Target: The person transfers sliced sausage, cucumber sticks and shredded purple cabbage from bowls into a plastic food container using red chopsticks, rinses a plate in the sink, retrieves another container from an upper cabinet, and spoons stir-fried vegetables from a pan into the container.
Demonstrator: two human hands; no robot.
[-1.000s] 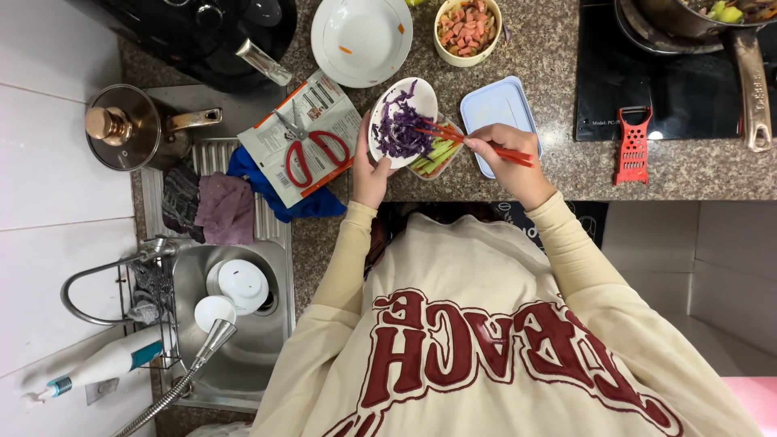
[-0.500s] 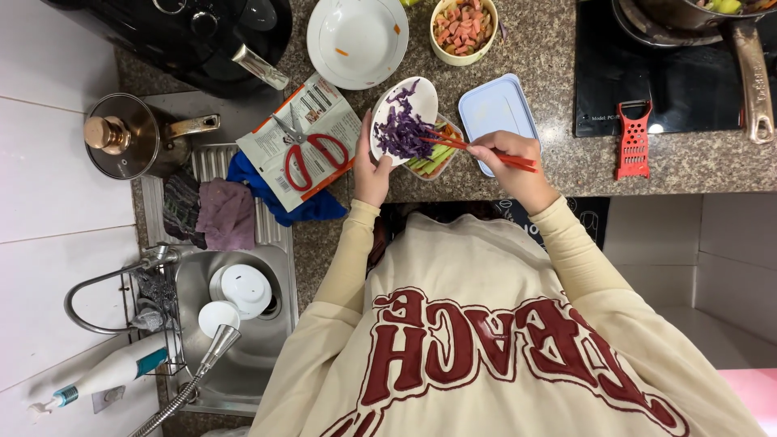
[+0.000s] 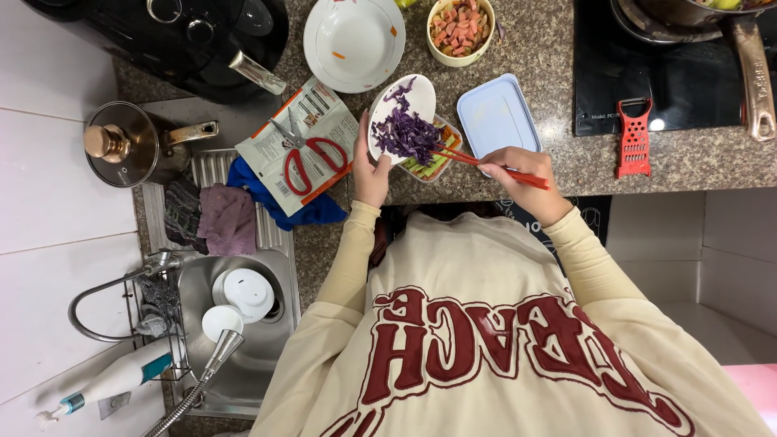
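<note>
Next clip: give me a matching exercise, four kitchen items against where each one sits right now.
Items:
1. scissors
2. grater
3. chopsticks
4. plate of purple cabbage

Places:
A. tilted in the left hand
B. on the counter edge by the black cooktop
C. on a printed packet
D. in the right hand

Pairs: 1-C, 2-B, 3-D, 4-A

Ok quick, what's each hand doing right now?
Left hand: closed on the tilted white bowl of purple cabbage.
Right hand: closed on red chopsticks.
</note>
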